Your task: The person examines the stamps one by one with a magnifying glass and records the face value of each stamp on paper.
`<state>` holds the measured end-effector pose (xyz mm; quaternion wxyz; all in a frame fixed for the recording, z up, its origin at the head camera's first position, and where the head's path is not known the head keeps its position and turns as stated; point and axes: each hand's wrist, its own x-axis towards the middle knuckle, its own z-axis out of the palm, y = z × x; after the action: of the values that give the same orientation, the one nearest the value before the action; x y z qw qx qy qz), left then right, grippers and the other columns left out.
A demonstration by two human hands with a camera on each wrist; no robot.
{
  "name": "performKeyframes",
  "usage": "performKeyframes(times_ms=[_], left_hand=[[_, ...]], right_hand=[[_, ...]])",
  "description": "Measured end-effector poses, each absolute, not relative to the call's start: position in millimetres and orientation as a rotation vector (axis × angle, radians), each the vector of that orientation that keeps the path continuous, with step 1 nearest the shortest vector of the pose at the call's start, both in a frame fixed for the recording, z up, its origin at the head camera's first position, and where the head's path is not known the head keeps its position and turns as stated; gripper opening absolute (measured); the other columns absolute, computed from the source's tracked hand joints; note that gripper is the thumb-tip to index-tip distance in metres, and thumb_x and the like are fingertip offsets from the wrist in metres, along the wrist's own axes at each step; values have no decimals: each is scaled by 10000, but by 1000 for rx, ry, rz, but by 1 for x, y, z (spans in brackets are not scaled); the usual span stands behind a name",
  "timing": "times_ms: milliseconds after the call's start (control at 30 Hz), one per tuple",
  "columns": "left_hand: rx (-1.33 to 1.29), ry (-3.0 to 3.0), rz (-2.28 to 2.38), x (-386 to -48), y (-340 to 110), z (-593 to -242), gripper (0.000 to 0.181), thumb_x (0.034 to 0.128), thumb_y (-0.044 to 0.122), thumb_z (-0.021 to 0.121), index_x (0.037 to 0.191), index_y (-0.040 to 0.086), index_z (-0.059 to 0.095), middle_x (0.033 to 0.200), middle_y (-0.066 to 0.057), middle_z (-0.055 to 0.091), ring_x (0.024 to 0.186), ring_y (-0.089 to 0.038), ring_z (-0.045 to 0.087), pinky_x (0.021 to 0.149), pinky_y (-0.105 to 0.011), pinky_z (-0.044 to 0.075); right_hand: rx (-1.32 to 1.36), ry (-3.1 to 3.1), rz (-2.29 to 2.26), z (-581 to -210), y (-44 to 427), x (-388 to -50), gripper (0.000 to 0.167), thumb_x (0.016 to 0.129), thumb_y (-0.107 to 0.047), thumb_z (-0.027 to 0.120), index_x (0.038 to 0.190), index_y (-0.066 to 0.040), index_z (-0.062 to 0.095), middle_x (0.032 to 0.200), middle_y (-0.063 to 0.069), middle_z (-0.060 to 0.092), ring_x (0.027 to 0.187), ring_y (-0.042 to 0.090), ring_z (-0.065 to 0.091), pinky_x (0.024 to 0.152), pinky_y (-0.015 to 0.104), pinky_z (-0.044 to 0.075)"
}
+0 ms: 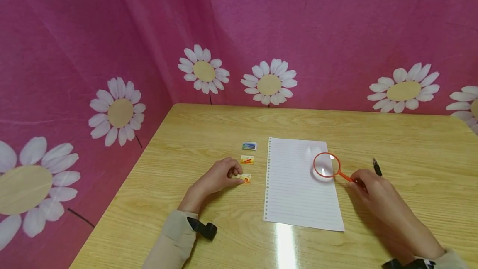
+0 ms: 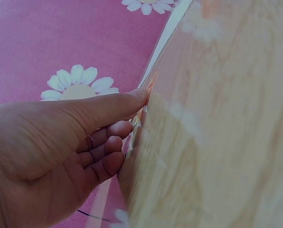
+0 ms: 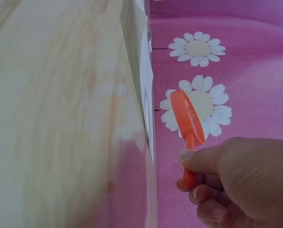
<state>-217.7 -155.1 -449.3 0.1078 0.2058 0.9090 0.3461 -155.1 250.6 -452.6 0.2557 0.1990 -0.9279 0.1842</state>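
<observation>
At the left of the lined paper, three small picture stamps lie in a column: a blue-green stamp (image 1: pixel 249 146), a yellow and red stamp (image 1: pixel 247 160) and a yellow-orange stamp (image 1: pixel 247 179) nearest me. My left hand (image 1: pixel 220 175) pinches the left side of the nearest one between thumb and fingers, down at the table. In the left wrist view, that stamp is a thin coloured sliver by the thumb (image 2: pixel 140 94). My right hand (image 1: pixel 381 192) grips the handle of an orange-rimmed magnifying glass (image 1: pixel 345 176), its lens held above the right side of the paper (image 1: pixel 298 194).
A black pen (image 1: pixel 377 167) lies just beyond my right hand, partly hidden by it. The wooden table (image 1: pixel 209 128) meets a pink curtain (image 1: pixel 321 32) with white flowers at its back and left edges. Light glares on the table in front of the paper.
</observation>
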Motion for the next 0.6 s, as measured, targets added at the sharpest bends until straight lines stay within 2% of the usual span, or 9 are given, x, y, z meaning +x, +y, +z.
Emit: performKeyframes(times_ms=[100,600], left_hand=[[609,2673,1019,-217,-155,-449,169,863,165,748,961,106,624,905,-17,540,836,-127,480,738,-225,395],[676,2685,1008,-218,-157,-451,173,862,154,748,962,89,624,904,-27,552,808,-120,474,720,-210,401]], right_hand=[[541,-2526,496,-452,249,-155,288,651,55,832,810,-54,618,737,0,603,637,75,476,544,267,431],[573,-2546,493,-451,242,-152,292,667,48,831,862,-40,631,744,1,602,642,45,452,531,248,413]])
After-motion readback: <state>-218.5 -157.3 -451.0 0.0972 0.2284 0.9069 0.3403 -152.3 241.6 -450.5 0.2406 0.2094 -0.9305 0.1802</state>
